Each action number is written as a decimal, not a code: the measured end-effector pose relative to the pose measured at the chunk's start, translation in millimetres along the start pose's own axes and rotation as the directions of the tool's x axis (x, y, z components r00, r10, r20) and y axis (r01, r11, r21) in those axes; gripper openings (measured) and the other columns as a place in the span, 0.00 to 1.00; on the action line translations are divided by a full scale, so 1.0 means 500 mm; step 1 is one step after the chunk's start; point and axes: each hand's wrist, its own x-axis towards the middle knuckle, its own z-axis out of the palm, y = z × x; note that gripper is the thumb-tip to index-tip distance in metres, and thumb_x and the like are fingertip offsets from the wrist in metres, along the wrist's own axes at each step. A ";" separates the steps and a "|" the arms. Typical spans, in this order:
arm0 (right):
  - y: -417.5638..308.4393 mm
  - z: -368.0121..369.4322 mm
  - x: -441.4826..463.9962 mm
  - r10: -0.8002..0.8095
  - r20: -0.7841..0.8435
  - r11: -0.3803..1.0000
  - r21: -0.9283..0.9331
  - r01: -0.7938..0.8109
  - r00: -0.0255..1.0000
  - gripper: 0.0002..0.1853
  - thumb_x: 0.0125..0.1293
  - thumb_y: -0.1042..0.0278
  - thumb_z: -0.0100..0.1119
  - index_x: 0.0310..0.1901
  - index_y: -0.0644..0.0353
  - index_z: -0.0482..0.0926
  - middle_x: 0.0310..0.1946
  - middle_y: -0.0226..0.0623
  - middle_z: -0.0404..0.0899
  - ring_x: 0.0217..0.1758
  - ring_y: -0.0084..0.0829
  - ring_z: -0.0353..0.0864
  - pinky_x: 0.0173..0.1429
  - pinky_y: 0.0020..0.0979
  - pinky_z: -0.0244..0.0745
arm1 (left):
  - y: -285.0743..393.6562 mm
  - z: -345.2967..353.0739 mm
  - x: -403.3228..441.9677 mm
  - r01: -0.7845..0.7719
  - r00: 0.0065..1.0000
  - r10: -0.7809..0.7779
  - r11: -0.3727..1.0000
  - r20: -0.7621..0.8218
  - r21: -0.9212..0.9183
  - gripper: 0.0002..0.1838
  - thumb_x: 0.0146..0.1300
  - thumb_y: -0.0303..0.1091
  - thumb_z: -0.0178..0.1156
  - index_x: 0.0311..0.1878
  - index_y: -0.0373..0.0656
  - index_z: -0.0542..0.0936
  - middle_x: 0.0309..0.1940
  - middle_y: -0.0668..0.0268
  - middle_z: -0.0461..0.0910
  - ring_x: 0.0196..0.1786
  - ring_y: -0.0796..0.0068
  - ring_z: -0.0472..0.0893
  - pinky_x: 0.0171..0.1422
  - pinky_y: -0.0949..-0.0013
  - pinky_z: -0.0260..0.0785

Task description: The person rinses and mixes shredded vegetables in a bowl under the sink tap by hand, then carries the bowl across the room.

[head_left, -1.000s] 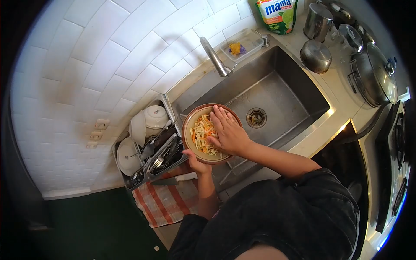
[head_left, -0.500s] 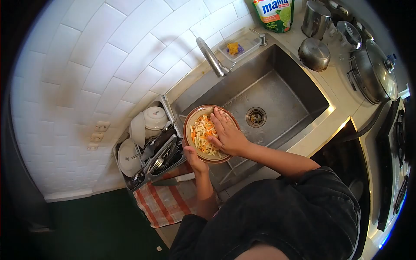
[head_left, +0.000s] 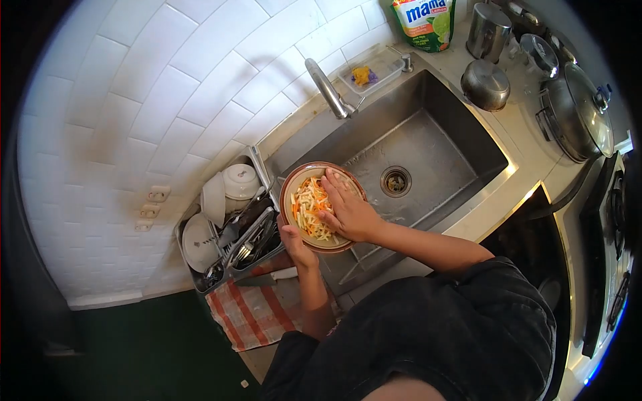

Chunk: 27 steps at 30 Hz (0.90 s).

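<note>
A round bowl [head_left: 289,220] with a brown rim is tilted over the left end of the sink. Inside it lie thin white and orange vegetable shreds [head_left: 309,206]. My left hand [head_left: 297,247] grips the bowl's lower left side, its thumb up along the rim and its other fingers hidden underneath. My right hand [head_left: 348,210] lies inside the bowl with its palm down, its fingers stretched along the right inner wall and its thumb against the shreds.
The steel sink [head_left: 441,157] has a faucet [head_left: 328,88] behind it. To the left stands a dish rack [head_left: 257,264] with bowls and cutlery. A knife [head_left: 257,280] lies on a striped cloth [head_left: 251,314]. Pots [head_left: 485,85] and a detergent pouch [head_left: 425,23] stand at the back right.
The bowl and both hands have shifted slightly left. My left hand's thumb has moved up along the bowl's rim.
</note>
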 end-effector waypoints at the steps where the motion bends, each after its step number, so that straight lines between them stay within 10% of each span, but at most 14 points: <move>1: -0.001 0.000 -0.001 0.002 0.001 1.000 0.003 -0.002 1.000 0.39 0.68 0.46 0.43 0.65 0.76 0.51 0.67 0.65 0.46 0.71 0.57 0.49 0.73 0.43 0.46 | 0.005 0.006 0.001 -0.004 1.000 0.004 1.000 -0.002 -0.004 0.35 0.68 0.61 0.39 0.57 0.34 0.65 0.52 0.58 0.69 0.55 0.67 0.72 0.59 0.66 0.64; 27: -0.002 0.007 -0.014 0.127 0.053 0.966 0.222 -0.136 0.990 0.37 0.70 0.46 0.38 0.68 0.70 0.48 0.69 0.60 0.46 0.73 0.55 0.45 0.74 0.43 0.41 | 0.037 0.028 0.011 0.084 0.996 -0.086 0.989 0.013 0.118 0.34 0.67 0.60 0.44 0.57 0.33 0.65 0.51 0.57 0.70 0.53 0.71 0.71 0.59 0.68 0.62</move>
